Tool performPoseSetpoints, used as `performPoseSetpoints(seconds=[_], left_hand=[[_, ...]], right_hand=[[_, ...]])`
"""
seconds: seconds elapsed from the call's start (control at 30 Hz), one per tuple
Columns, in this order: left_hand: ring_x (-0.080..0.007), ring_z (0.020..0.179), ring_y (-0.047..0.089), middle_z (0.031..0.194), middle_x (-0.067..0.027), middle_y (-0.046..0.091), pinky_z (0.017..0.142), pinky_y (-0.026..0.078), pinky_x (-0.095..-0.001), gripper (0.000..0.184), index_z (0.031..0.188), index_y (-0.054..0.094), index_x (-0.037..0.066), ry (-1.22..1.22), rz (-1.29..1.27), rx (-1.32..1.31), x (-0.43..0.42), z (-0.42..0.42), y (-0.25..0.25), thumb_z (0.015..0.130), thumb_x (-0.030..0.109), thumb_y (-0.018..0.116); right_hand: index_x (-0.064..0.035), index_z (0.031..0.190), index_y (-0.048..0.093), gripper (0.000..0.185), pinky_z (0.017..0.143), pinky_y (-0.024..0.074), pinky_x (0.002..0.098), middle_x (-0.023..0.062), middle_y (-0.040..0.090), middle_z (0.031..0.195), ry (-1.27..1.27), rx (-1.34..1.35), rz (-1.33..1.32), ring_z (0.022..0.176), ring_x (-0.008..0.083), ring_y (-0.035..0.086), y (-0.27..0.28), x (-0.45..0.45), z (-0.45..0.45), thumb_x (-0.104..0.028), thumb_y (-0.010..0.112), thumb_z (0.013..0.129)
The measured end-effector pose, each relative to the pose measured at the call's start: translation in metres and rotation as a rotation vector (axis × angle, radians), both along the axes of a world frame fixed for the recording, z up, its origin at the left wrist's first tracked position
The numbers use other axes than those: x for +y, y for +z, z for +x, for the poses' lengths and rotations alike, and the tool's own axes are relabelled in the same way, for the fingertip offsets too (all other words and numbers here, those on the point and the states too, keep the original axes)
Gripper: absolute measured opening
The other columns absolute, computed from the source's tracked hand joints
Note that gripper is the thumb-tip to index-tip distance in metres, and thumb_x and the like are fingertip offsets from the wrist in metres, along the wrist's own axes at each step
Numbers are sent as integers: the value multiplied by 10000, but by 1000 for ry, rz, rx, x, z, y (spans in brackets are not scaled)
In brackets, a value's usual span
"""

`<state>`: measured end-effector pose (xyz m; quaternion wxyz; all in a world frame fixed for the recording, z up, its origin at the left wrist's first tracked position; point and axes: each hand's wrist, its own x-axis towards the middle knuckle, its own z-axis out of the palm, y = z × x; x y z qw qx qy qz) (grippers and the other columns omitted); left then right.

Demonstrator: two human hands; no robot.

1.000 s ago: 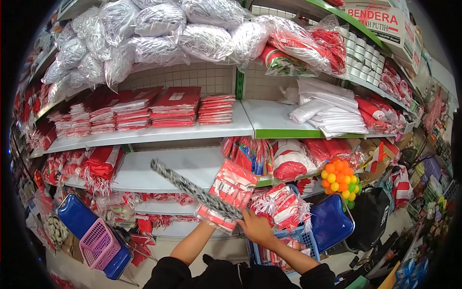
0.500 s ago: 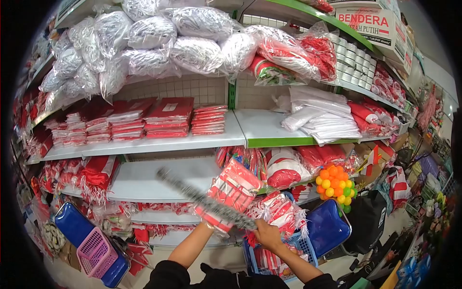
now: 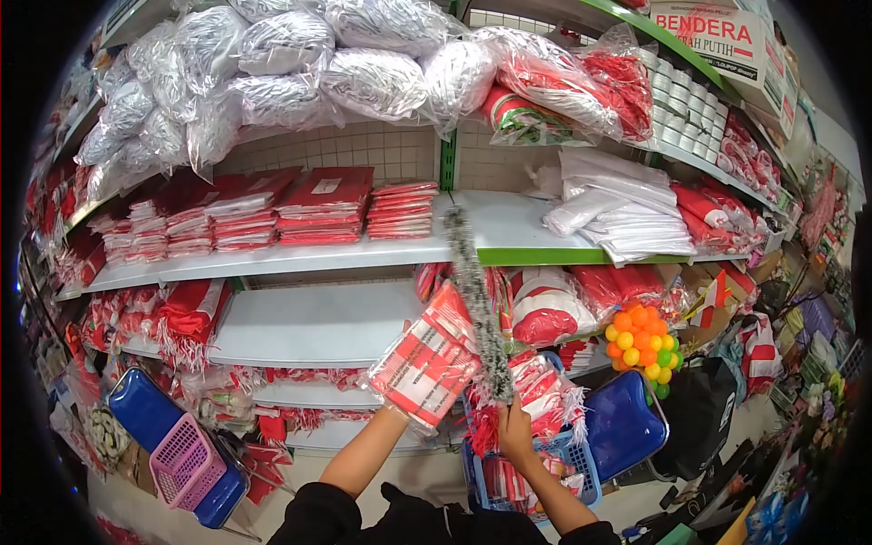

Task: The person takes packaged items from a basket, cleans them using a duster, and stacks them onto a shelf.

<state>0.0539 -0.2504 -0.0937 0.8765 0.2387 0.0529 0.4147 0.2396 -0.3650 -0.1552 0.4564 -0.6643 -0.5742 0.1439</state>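
My left hand (image 3: 392, 422), mostly hidden beneath them, holds up clear plastic packets (image 3: 425, 372) with folded red-and-white contents, in front of the lower shelf. In my right hand (image 3: 514, 431) is the handle end of a long grey fluffy duster (image 3: 472, 291), the fingers wrapped round it. The duster stands nearly upright, just right of the packets, and its tip overlaps the middle shelf (image 3: 363, 256) near the green post. Below my right hand is a blue basket (image 3: 590, 472) of red-and-white goods with white fringes.
Stacks of red packets (image 3: 322, 209) lie on the middle shelf, with white bundles (image 3: 627, 213) to their right. Bagged white cords (image 3: 372, 84) fill the shelf above. Blue chairs stand at both sides; a pink basket (image 3: 186, 463) sits on the left one. Orange and yellow balls (image 3: 640, 341) hang at right.
The duster has swung from a slant toward the left to nearly upright, its tip moving up and right. The packets in my left hand have tilted and shifted slightly left and down.
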Motion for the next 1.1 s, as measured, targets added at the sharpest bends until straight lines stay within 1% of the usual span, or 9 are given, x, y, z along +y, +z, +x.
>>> performPoseSetpoints(seconds=[0.1, 0.23, 0.4, 0.53, 0.63, 0.67, 0.77, 0.83, 1.1], left_hand=[[-264, 1091, 528, 1257, -132, 496, 932, 446, -429, 408, 1250, 442, 48, 5, -2, -1, 3, -1, -1, 941, 310, 397], [-265, 1097, 525, 1261, -134, 493, 935, 444, -429, 417, 1256, 438, 48, 15, -2, -6, 9, -9, -1, 941, 318, 397], [-266, 1104, 521, 1267, -137, 490, 938, 442, -429, 428, 1263, 433, 47, 42, 16, -20, 28, -18, 11, 941, 327, 396], [-266, 1110, 518, 1271, -139, 487, 940, 440, -429, 436, 1268, 429, 47, 59, 44, -44, 53, -21, 24, 942, 334, 396], [-266, 1114, 515, 1274, -140, 485, 942, 439, -429, 443, 1272, 426, 46, 76, 61, -53, 68, -29, 33, 942, 339, 395], [-267, 1115, 515, 1276, -141, 484, 943, 439, -429, 445, 1273, 425, 46, 79, 66, -56, 74, -31, 36, 942, 341, 395], [-267, 1120, 512, 1279, -142, 482, 944, 437, -429, 452, 1278, 422, 46, 96, 86, -65, 91, -44, 43, 942, 347, 395], [-267, 1123, 511, 1281, -143, 481, 946, 437, -429, 456, 1280, 420, 45, 109, 99, -68, 102, -51, 47, 942, 350, 394], [-268, 1134, 504, 1290, -147, 475, 950, 433, -429, 474, 1291, 412, 44, 133, 146, -92, 147, -71, 70, 942, 365, 393]], right_hand=[[-17, 996, 447, 270, 505, 424, 494, 220, 534, 600, 224, -205, -44, 576, 409, 570, -15, -12, -3, -236, 558, 884], [13, 1020, 466, 308, 520, 420, 490, 233, 568, 685, 485, -487, 182, 592, 417, 562, -12, -10, 10, -212, 590, 851], [25, 1036, 458, 323, 563, 436, 504, 262, 584, 745, 117, -103, -106, 638, 430, 567, -3, 17, 7, -156, 598, 808], [-25, 980, 470, 288, 535, 469, 473, 208, 601, 767, 446, -491, 76, 657, 392, 595, 1, 42, 13, -228, 601, 824], [-32, 1003, 490, 317, 563, 482, 468, 207, 601, 823, 393, -600, 66, 700, 381, 607, 18, 72, 24, -233, 620, 796], [-26, 1054, 501, 341, 577, 468, 479, 232, 600, 799, 325, -476, 174, 697, 398, 602, 31, 80, 23, -252, 606, 821], [-3, 1089, 499, 364, 586, 452, 477, 246, 602, 776, -13, -288, -26, 713, 422, 594, 66, 112, 29, -267, 582, 852], [17, 1068, 503, 359, 596, 434, 488, 262, 605, 771, -90, -223, 151, 732, 444, 585, 112, 126, 32, -280, 559, 874], [18, 976, 521, 263, 662, 456, 480, 258, 607, 825, -206, -574, 264, 755, 430, 585, 180, 219, 68, -189, 594, 831]])
